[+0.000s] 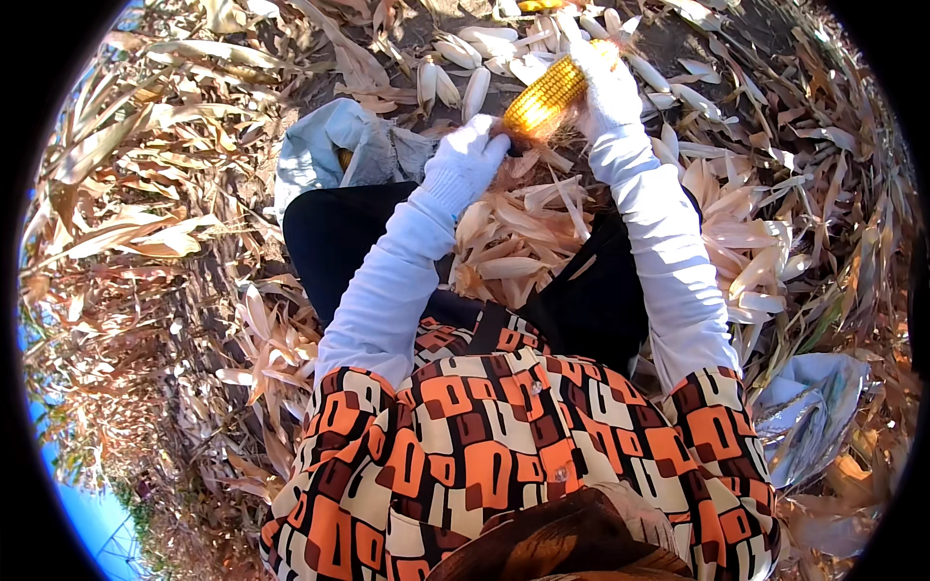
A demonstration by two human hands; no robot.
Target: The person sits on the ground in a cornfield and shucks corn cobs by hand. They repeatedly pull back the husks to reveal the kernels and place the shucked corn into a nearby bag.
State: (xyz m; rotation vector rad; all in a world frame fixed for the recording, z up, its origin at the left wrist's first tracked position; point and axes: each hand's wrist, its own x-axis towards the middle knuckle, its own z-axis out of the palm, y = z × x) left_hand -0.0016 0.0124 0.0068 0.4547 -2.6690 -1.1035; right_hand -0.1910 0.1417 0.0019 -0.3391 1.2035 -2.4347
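Note:
A husked yellow ear of corn [545, 98] is held slantwise between my two white-gloved hands. My left hand [468, 156] grips its lower left end, and a small dark thing, not clear enough to name, shows by the fingers. Around the upper right end is my right hand [607, 91], which hides that part of the ear. Brown silk strands hang along the ear's underside. Loose dry corn husks [508, 240] are heaped below the ear, between my dark-trousered legs.
A pale woven sack [320, 149] lies left of my left hand, with some yellow showing in its opening. Several pale husked pieces [476, 91] lie on the soil ahead. Another crumpled sack [810, 414] is at my right. Dry corn stalks and leaves [131, 145] cover the left side.

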